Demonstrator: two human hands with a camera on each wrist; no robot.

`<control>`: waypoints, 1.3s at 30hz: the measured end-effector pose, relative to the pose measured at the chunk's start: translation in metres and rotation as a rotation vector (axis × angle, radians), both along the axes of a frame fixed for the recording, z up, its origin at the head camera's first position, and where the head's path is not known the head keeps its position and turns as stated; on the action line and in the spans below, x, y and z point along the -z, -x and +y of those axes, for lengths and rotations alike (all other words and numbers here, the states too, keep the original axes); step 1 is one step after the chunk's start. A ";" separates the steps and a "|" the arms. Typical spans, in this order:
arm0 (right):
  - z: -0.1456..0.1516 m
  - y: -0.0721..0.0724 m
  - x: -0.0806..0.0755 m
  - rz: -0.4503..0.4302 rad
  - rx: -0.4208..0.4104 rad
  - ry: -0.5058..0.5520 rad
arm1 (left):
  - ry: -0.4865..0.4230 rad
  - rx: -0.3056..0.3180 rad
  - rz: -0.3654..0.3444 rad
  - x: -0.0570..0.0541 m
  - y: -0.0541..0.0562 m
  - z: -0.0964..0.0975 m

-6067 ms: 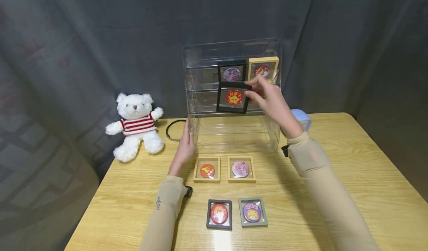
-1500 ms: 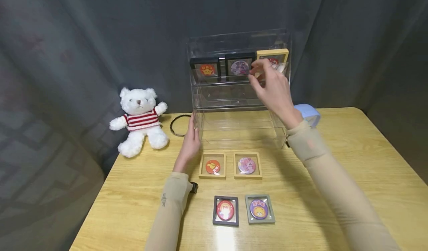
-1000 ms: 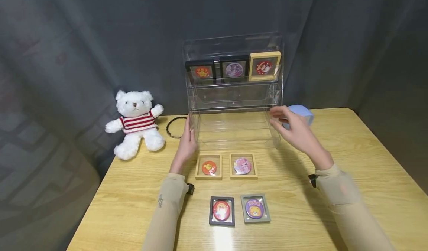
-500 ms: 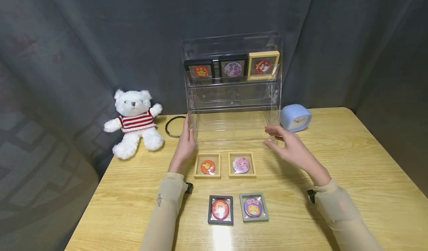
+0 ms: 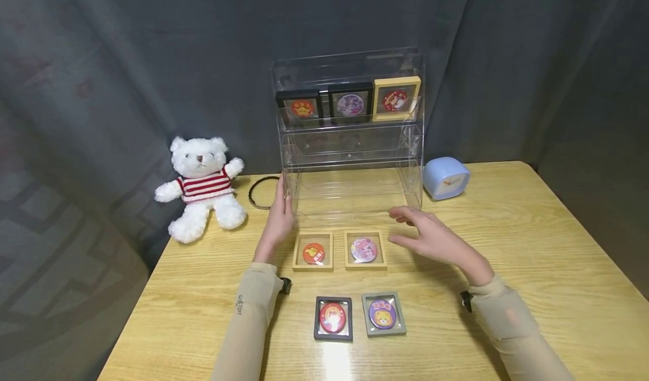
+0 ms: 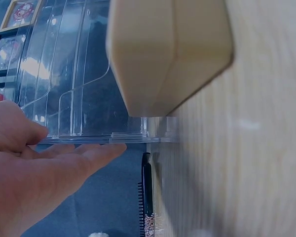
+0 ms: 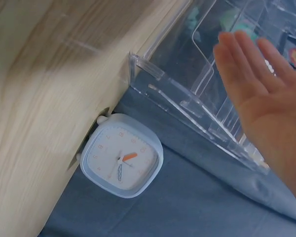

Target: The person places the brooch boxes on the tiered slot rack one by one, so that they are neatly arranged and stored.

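A clear tiered display stand (image 5: 350,158) stands on the table. My left hand (image 5: 279,223) rests against its left side; in the left wrist view the fingers (image 6: 84,160) lie straight along the panel, the thumb near the front edge. My right hand (image 5: 431,237), relaxed and holding nothing, is just right of a yellow-framed pink badge (image 5: 365,250). Beside that lies a yellow-framed orange badge (image 5: 312,251). Nearer are a black-framed red badge (image 5: 332,318) and a grey-framed purple bear badge (image 5: 383,314). The top tier holds a black-framed star badge (image 5: 301,109), a black-framed purple badge (image 5: 350,104) and a yellow-framed red badge (image 5: 396,100).
A white teddy bear (image 5: 205,189) in a striped sweater sits at the left. A dark toothed hairband (image 5: 257,191) lies behind my left hand. To the stand's right is a blue clock (image 5: 446,178). A dark curtain (image 5: 152,60) hangs behind the wooden table (image 5: 537,246).
The star badge, earlier in my right hand, now stands in the top tier's left. My right hand has let go and come down to beside the pink badge. My left hand stays at the stand.
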State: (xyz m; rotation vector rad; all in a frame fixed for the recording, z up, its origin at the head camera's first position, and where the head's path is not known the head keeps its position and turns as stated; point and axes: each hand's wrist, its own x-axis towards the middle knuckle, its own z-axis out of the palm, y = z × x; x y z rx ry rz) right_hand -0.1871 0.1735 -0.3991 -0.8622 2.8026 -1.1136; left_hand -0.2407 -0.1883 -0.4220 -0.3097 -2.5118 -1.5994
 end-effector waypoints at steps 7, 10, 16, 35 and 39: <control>-0.006 -0.001 0.011 0.007 -0.123 -0.078 | 0.018 -0.008 0.009 0.001 0.000 0.000; -0.010 -0.003 0.014 -0.015 -0.151 -0.109 | 0.018 -0.004 0.013 0.001 -0.001 0.000; -0.018 -0.005 0.017 -0.062 -0.198 -0.201 | 0.022 -0.007 0.003 0.000 -0.001 0.000; -0.027 -0.001 0.021 -0.069 -0.162 -0.242 | 0.019 -0.007 -0.015 -0.002 -0.002 0.002; -0.027 0.001 0.021 -0.058 -0.174 -0.208 | 0.007 -0.006 -0.013 -0.001 -0.001 0.002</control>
